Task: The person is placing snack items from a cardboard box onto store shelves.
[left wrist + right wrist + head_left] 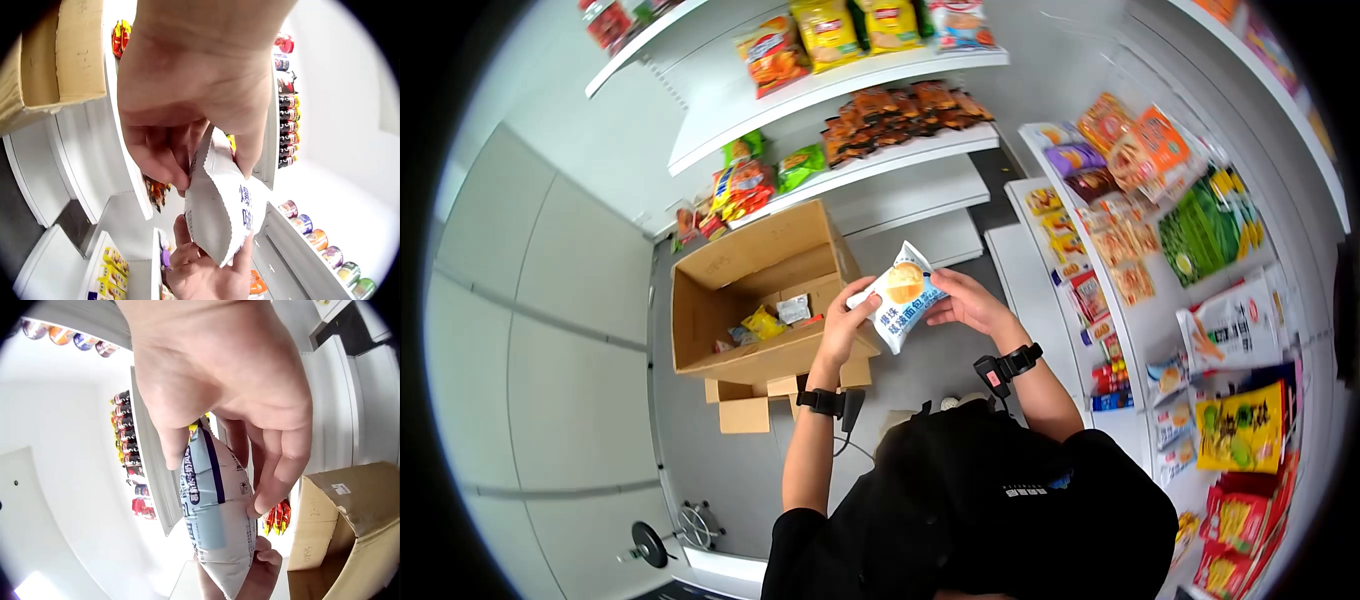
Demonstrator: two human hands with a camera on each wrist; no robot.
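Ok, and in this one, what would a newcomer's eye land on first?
Probably the white and blue packet in the middle of the head view, held between the left hand and the right hand. Next, likely the big open cardboard box on the left, with a few small packets inside. The large yellow bag at the far right also stands out.

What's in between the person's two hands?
A white and blue packet. The head view shows it between the left hand and the right hand, with both holding it.
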